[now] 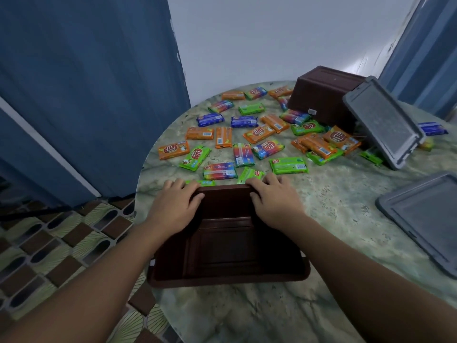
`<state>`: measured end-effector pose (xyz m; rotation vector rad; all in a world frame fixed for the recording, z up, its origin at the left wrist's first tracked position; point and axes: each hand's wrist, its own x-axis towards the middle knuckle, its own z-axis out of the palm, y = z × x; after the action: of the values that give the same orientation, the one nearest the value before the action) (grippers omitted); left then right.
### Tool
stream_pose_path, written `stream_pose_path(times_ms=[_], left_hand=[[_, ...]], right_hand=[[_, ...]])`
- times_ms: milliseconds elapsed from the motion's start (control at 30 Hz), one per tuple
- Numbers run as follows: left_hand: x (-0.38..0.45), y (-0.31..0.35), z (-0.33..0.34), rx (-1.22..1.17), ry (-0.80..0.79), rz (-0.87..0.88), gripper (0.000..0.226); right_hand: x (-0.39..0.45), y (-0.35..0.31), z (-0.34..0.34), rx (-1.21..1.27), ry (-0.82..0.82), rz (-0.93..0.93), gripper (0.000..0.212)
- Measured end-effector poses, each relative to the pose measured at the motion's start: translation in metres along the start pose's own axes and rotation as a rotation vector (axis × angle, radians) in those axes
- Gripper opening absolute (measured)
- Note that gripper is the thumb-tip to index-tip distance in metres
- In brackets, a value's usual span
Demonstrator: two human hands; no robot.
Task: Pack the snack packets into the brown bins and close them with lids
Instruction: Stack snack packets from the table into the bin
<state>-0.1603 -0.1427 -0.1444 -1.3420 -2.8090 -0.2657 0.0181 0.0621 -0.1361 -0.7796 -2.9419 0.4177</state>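
Observation:
An empty brown bin [227,246] stands on the round marble table [333,209] right in front of me, tilted toward me with its opening facing up. My left hand [173,206] grips its far left corner and my right hand [274,201] grips its far right corner, fingers curled over the far rim. Several snack packets in orange [173,150], green [288,165] and blue [244,121] wrappers lie scattered beyond the bin. A second brown bin [324,95] lies overturned at the back right.
One grey lid [382,121] leans against the overturned bin. Another grey lid [425,219] lies flat at the table's right edge. Blue curtains hang left and back right. The table's left edge drops to a patterned tile floor [57,243].

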Motion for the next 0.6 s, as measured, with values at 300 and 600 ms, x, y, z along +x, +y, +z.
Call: stream_pose_path(times_ms=[300, 600], left_hand=[[0.072, 0.01, -0.033, -0.196, -0.128, 0.03, 0.033], [0.133, -0.003, -0.019, -0.012, -0.502, 0.014, 0.036]], right_hand=[[0.076, -0.017, -0.04, 0.277, -0.174, -0.015, 0.037], [0.126, -0.038, -0.018, -0.002, -0.563, 0.168, 0.05]])
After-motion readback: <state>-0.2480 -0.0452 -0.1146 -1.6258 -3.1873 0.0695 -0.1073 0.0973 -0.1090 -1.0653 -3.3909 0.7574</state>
